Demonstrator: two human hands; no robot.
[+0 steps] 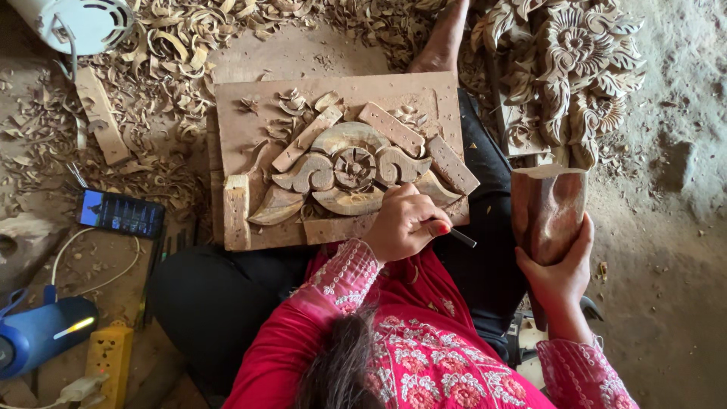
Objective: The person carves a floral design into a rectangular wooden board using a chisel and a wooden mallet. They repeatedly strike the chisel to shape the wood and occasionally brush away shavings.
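The left hand (405, 223) has its grip closed around a thin dark chisel (460, 237), fingers curled tight so that only the tool's rear end shows, sticking out past the knuckles toward the lower right. The chisel's long axis runs on a slant from that lower-right end up and to the left, its working end hidden under the fist where the hand meets the carved wooden ornament (350, 168). That ornament is a scrolled piece with a round rosette at its middle, and it lies on a flat wooden board (250, 121), hemmed in by several short wooden blocks (391, 128) set around it. The board rests across the person's lap, over dark trousers, with a red embroidered sleeve (341, 276) leading down from the left wrist. The right hand (559, 269) is gripping a thick brown wooden mallet (548, 212) from below, holding it upright beside the board, its broad flat end upward; the hand and mallet are well apart from the chisel. Beyond the mallet stands a larger finished floral carving (572, 68). Wood shavings (174, 45) litter the dirt floor above and left of the board. Farther left lie a phone (121, 213) with a lit screen, a blue cylindrical speaker (42, 333) and a yellow power strip (110, 356).
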